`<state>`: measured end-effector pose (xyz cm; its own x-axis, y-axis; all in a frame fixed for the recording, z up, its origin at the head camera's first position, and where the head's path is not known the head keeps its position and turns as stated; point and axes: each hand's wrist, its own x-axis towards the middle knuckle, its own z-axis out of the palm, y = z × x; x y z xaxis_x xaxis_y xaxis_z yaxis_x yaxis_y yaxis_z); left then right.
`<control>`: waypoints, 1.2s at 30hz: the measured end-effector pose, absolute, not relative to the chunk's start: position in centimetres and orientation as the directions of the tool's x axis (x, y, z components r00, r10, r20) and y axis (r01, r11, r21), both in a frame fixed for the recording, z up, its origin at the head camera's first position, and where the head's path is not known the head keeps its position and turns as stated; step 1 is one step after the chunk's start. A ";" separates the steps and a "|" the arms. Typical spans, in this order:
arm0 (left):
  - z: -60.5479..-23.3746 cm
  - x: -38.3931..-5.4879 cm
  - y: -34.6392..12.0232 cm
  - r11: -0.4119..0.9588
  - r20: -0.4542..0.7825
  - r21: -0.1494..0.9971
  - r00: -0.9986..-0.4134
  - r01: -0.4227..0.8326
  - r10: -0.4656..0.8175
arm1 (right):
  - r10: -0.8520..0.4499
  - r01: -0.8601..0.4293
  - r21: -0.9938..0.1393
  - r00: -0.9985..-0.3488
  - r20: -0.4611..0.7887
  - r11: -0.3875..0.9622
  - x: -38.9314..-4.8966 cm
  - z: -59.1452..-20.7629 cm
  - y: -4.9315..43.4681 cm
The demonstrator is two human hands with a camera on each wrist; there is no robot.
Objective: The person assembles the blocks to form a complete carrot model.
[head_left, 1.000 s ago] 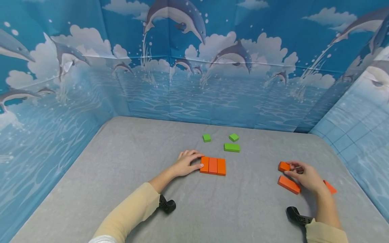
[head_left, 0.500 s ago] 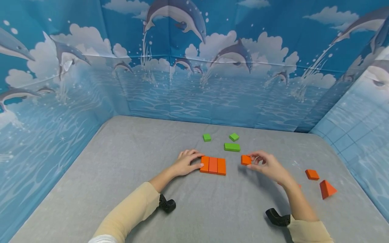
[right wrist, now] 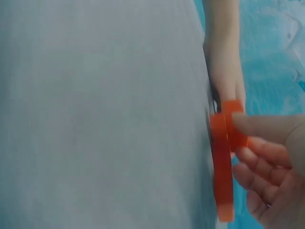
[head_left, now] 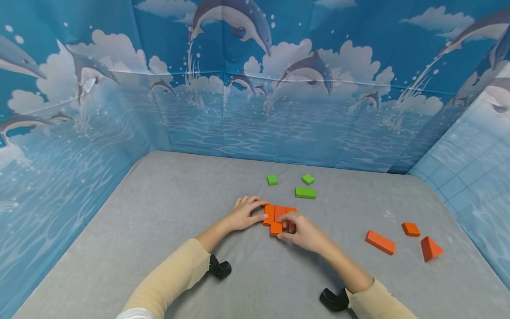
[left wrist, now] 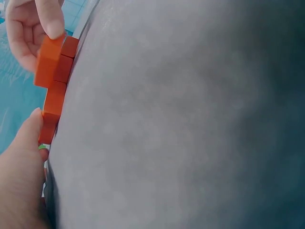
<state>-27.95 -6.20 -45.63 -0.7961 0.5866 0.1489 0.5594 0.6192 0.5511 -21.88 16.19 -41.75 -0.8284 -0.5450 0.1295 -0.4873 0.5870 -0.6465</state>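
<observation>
Three orange blocks stand side by side in a row, seen in the head view at the left block (head_left: 269, 213) and the middle block (head_left: 280, 213); the third is mostly behind my right hand. My left hand (head_left: 246, 215) rests at the row's left end, thumb and index finger touching the left block with fingers nearly straight. My right hand (head_left: 304, 231) pinches a small orange block (head_left: 276, 228) between thumb and fingers at the row's near side. In the left wrist view, this held block (left wrist: 47, 64) is higher than the row (left wrist: 55, 99); whether it touches is unclear.
Farther back lie a green rectangular block (head_left: 305, 192) and two small green blocks, one on the left (head_left: 272, 180) and one on the right (head_left: 308, 179). To the right are a long orange block (head_left: 380, 242), a small orange block (head_left: 411, 229) and an orange triangular block (head_left: 432, 249).
My right hand has taken an orange block from the group on the right and carried it left to the row's near side. My left hand has stayed at the row's left end.
</observation>
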 end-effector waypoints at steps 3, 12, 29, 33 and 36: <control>-45.6 -27.9 -6.2 0.616 0.153 0.551 -0.794 0.563 0.588 | -0.543 -0.514 -0.599 -0.826 0.151 0.614 -21.8 -42.0 15.6; -45.6 -27.9 -6.3 0.606 0.162 0.558 -0.791 0.567 0.590 | -0.545 -0.559 -0.526 -0.814 0.201 0.641 -21.5 -42.6 15.1; -45.6 -27.7 -6.3 0.600 0.163 0.564 -0.788 0.568 0.593 | -0.509 -0.561 -0.476 -0.825 0.248 0.677 -21.0 -42.9 14.5; -45.5 -27.7 -6.3 0.598 0.167 0.561 -0.786 0.572 0.595 | -0.506 -0.569 -0.472 -0.820 0.266 0.674 -21.0 -42.9 14.5; -45.6 -27.8 -6.3 0.600 0.167 0.559 -0.787 0.572 0.594 | -0.506 -0.577 -0.464 -0.815 0.281 0.672 -21.0 -43.0 14.5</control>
<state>-27.78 -6.28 -45.58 -0.7866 0.5945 0.1669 0.5721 0.6001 0.5590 -21.01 14.51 -42.98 -0.8154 -0.5064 0.2806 -0.5770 0.6719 -0.4643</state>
